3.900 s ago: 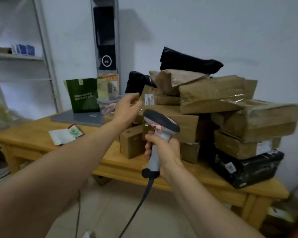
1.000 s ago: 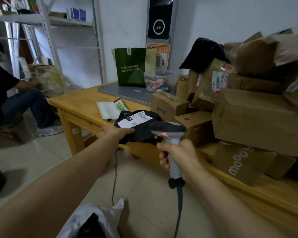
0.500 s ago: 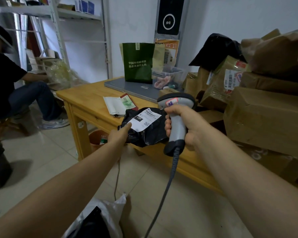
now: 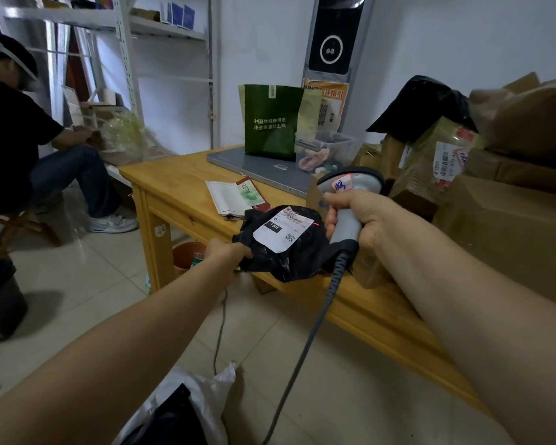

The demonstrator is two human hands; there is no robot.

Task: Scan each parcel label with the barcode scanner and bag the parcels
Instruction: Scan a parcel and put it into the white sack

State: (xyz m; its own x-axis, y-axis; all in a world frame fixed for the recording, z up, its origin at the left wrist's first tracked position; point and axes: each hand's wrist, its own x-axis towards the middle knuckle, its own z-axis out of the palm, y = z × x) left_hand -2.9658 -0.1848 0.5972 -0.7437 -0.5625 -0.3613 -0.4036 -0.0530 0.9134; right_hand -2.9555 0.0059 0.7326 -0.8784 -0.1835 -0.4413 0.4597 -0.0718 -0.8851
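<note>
**Scanning the label of a black parcel at the table's front edge**

My right hand (image 4: 361, 216) is curled round the grey handle of the barcode scanner (image 4: 343, 228), forefinger up by its head, which bears a small sticker with handwriting. The scanner's head points towards my left. My left hand (image 4: 228, 252) grips the left edge of a black plastic parcel (image 4: 289, 263), fingers folded into the wrapping. I hold the parcel just off the front edge of the wooden table (image 4: 180, 178), touching the scanner's handle on its right side. The parcel's white label (image 4: 278, 234) faces up, and a short red line of light (image 4: 315, 223) lies on the label's upper right corner. The scanner's coiled cable (image 4: 308, 342) hangs down in front of the table towards the floor.

On the table, just behind the parcel, lies an open booklet (image 4: 231, 197); further back are a flat grey slab (image 4: 257, 168), a green paper bag (image 4: 270, 120) standing upright and a clear plastic box (image 4: 326, 149). The right half of the table carries stacked cardboard parcels (image 4: 511, 226) topped by a black bag (image 4: 421, 104). Under the table's left end stands an orange bin (image 4: 187, 253). On the floor in front of the table lies a white plastic bag (image 4: 206, 399) with something dark inside. Well to the left of the table a seated person (image 4: 13, 139) faces metal shelving (image 4: 126, 59).
</note>
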